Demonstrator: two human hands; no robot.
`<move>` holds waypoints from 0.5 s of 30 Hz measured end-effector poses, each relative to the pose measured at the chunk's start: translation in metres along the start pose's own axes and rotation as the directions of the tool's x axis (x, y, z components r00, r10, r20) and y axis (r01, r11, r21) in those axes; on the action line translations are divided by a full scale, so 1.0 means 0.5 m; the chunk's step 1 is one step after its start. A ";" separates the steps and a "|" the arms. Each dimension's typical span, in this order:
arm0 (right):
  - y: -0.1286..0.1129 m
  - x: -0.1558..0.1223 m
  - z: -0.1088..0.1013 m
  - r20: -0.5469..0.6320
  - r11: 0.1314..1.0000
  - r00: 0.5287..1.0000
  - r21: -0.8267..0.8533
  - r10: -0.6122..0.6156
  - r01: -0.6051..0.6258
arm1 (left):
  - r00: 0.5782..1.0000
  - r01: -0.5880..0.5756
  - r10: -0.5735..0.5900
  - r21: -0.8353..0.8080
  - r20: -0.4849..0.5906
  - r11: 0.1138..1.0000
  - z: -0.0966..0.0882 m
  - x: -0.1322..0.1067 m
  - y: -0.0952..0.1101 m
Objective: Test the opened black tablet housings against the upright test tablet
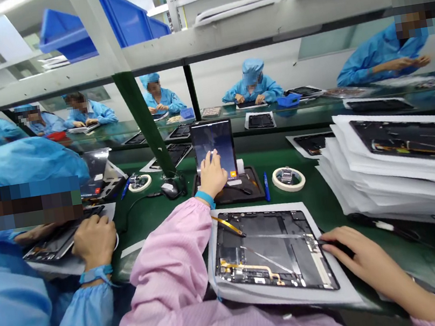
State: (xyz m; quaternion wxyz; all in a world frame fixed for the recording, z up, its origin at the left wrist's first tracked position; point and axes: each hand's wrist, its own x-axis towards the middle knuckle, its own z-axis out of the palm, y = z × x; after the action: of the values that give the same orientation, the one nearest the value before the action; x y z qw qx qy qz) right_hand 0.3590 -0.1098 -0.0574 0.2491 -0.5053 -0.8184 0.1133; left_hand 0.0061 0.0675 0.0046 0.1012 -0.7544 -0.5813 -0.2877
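My left hand [213, 173], a blue band on its wrist, reaches forward with fingers stretched out against the lit screen of an upright display panel [205, 137]. The panel stands in a dark tray [255, 180]. In front of me an opened tablet housing [264, 254] lies on a white foam sheet [214, 250], its boards, flex cables and an orange ribbon exposed. At the housing's right edge, my right hand [357, 253] has thumb and fingers closed around something small and dark, mostly hidden by the fingers.
A blue marker [266, 187] and a tape roll [288, 179] lie beyond the housing. Tall stacked foam sheets with housings [368, 184] stand at right. A co-worker in blue [57, 296] works close on my left. A green post [144, 122] rises behind a mouse [172, 187].
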 end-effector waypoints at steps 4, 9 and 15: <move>-0.001 -0.004 0.002 -0.008 1.000 1.000 -0.009 -0.013 0.012 | 0.999 0.038 -0.038 0.022 -0.017 0.999 -0.021 -0.025 0.045; -0.006 -0.002 -0.003 -0.041 0.993 0.995 -0.083 -0.088 0.084 | 0.957 -0.031 0.059 -0.103 0.283 0.994 -0.037 -0.103 0.174; -0.056 -0.007 -0.013 0.026 0.974 0.996 -0.206 -0.091 0.094 | 0.850 -0.291 0.397 -0.320 0.346 0.902 0.017 -0.155 0.229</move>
State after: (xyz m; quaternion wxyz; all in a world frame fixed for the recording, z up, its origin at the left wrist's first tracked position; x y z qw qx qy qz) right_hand 0.3420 -0.1263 -0.0404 0.1936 -0.4888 -0.8504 0.0201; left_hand 0.1034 -0.0263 -0.0245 -0.0684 -0.8962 -0.4017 -0.1753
